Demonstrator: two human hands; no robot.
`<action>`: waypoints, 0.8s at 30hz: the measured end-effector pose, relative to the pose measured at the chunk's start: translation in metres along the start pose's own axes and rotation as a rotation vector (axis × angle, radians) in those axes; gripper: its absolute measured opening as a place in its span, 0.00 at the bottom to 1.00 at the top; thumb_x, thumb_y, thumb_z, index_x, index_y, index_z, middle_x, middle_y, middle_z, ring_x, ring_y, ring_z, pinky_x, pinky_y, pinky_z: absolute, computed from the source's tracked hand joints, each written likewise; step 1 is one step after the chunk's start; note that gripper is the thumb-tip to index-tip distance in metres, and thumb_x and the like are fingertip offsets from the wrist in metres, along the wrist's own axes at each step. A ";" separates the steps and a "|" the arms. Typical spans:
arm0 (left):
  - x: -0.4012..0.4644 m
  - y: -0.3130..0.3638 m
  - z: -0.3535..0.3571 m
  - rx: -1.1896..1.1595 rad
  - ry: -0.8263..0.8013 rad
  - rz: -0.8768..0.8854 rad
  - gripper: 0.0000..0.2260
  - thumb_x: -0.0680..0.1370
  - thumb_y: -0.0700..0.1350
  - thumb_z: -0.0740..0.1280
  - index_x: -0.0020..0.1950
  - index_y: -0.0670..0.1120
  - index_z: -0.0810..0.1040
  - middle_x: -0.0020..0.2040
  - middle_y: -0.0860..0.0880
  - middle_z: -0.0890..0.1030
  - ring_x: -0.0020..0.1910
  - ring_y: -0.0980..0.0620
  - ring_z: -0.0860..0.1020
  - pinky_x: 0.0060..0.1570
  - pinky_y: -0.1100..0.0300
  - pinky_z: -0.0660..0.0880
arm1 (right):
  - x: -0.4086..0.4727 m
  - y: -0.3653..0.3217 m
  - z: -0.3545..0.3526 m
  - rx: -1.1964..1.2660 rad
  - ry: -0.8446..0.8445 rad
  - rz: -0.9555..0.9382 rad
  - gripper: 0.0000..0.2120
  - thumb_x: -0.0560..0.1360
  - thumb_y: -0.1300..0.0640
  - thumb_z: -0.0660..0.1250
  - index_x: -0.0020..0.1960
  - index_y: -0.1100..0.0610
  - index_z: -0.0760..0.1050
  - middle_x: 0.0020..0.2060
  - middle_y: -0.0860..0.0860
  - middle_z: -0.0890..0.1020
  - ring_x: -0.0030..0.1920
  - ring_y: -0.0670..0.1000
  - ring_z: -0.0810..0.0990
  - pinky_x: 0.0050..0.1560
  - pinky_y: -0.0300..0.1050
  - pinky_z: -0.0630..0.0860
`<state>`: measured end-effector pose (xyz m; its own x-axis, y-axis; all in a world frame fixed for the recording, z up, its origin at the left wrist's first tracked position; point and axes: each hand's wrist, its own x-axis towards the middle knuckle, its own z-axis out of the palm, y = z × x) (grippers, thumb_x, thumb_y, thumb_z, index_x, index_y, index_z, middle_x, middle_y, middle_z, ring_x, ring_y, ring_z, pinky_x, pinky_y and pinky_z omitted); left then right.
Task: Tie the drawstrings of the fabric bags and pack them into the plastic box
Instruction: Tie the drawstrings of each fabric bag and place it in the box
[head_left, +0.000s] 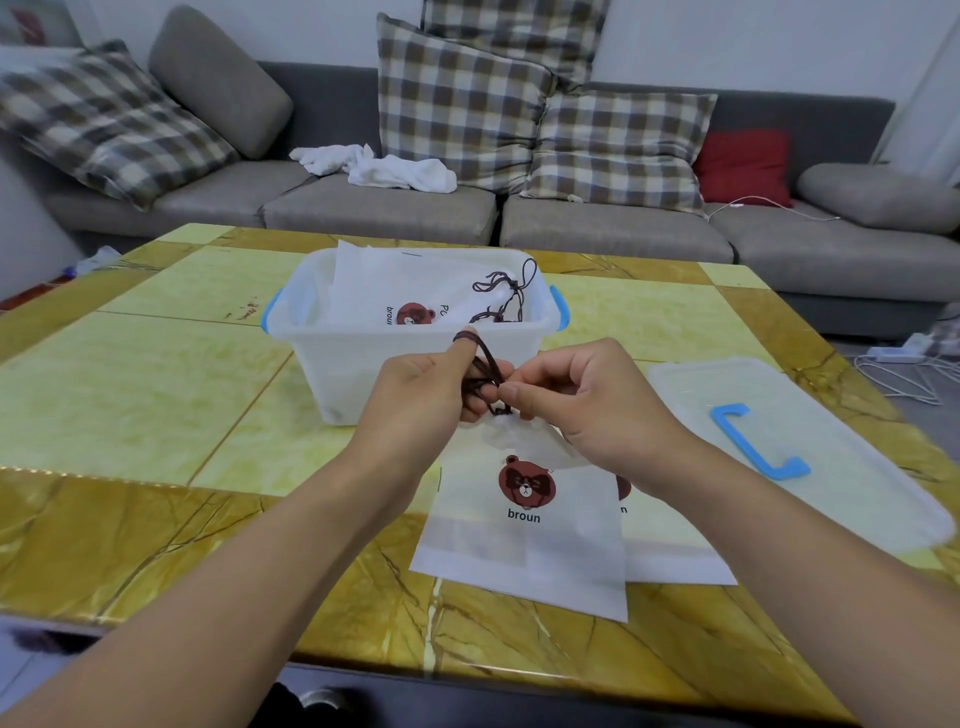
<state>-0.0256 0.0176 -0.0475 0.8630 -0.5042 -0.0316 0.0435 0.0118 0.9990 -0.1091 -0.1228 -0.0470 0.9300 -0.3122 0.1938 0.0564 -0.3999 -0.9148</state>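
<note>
A white fabric bag (524, 540) with a brown bear print and the word "broun" lies on the table before me, its mouth gathered. Its dark brown drawstring (485, 371) is looped over the index finger of my left hand (421, 389), which grips the cord. My right hand (576, 389) pinches the same cord just above the bag's gathered mouth. A second white bag (675, 561) lies partly under the first. Behind my hands stands the translucent plastic box (415, 358) with blue handles, holding tied bags (415, 291) with knotted brown cords.
The box's translucent lid (810, 447) with a blue handle lies on the table at the right. The yellow marble table (156, 374) fills the foreground. Beyond it is a grey sofa (389, 208) with checked cushions and white cloths.
</note>
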 end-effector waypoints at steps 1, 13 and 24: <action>0.000 0.000 0.000 -0.005 -0.007 -0.002 0.17 0.81 0.49 0.63 0.42 0.43 0.88 0.36 0.44 0.82 0.35 0.50 0.74 0.45 0.56 0.74 | 0.000 0.001 0.000 0.001 0.003 0.003 0.05 0.76 0.65 0.71 0.45 0.68 0.84 0.27 0.40 0.82 0.33 0.32 0.78 0.37 0.26 0.70; -0.005 -0.010 0.001 0.051 0.038 0.160 0.04 0.77 0.41 0.73 0.44 0.41 0.86 0.32 0.50 0.84 0.27 0.61 0.75 0.31 0.70 0.72 | -0.001 0.001 0.003 -0.141 0.031 -0.052 0.06 0.76 0.62 0.72 0.42 0.61 0.85 0.27 0.50 0.80 0.28 0.40 0.71 0.33 0.34 0.67; 0.003 -0.007 -0.007 0.179 0.000 0.259 0.03 0.78 0.40 0.71 0.46 0.46 0.85 0.37 0.49 0.85 0.34 0.58 0.81 0.39 0.68 0.76 | 0.000 -0.004 -0.011 0.045 -0.019 0.029 0.07 0.77 0.69 0.69 0.52 0.65 0.84 0.40 0.60 0.86 0.33 0.47 0.79 0.36 0.38 0.78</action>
<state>-0.0197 0.0222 -0.0550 0.8339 -0.5042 0.2245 -0.2668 -0.0121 0.9637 -0.1139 -0.1310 -0.0395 0.9382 -0.3066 0.1608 0.0453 -0.3517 -0.9350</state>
